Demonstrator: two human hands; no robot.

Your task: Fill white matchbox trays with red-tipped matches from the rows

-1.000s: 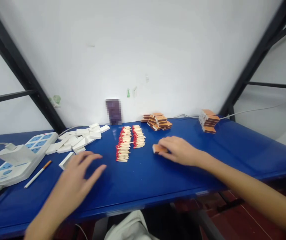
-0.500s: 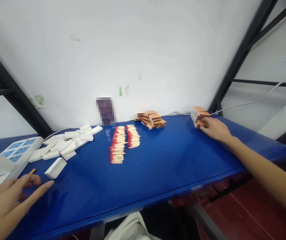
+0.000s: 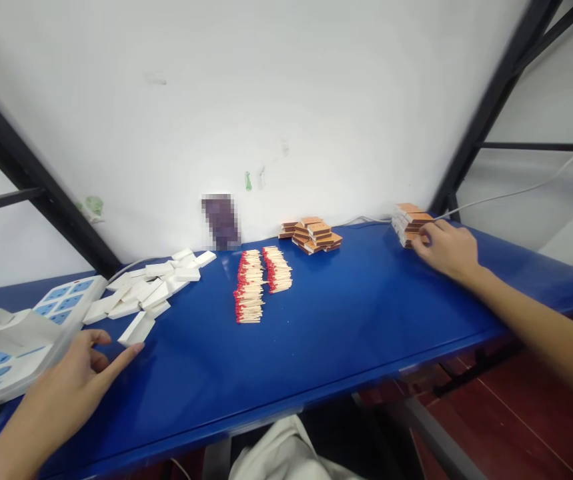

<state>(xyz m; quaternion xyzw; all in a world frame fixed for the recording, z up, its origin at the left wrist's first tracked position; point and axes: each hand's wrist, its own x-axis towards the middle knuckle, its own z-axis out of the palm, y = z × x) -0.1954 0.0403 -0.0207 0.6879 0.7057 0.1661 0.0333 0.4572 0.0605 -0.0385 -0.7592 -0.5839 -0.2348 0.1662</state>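
Observation:
My right hand (image 3: 446,249) reaches to the far right of the blue table (image 3: 316,347) and its fingers touch a stack of orange matchbox sleeves (image 3: 410,223); I cannot see whether it grips one. My left hand (image 3: 79,377) rests low at the left, fingers apart, index tip almost touching a single white inner tray (image 3: 136,328). Behind that tray lies a pile of white trays (image 3: 146,287). Two rows of red-tipped matches (image 3: 261,280) lie in the middle. A second heap of orange sleeves (image 3: 313,233) sits by the wall.
A white power strip (image 3: 26,327) with a plug in it lies at the left edge. Black diagonal frame bars (image 3: 486,100) rise on both sides. A white cable (image 3: 516,193) runs behind the right stack. A blurred dark item (image 3: 220,220) leans on the wall.
My right hand carried an orange sleeve from the table's middle to the right stack and stays there. My left hand pulled back left, then came forward toward the single white tray.

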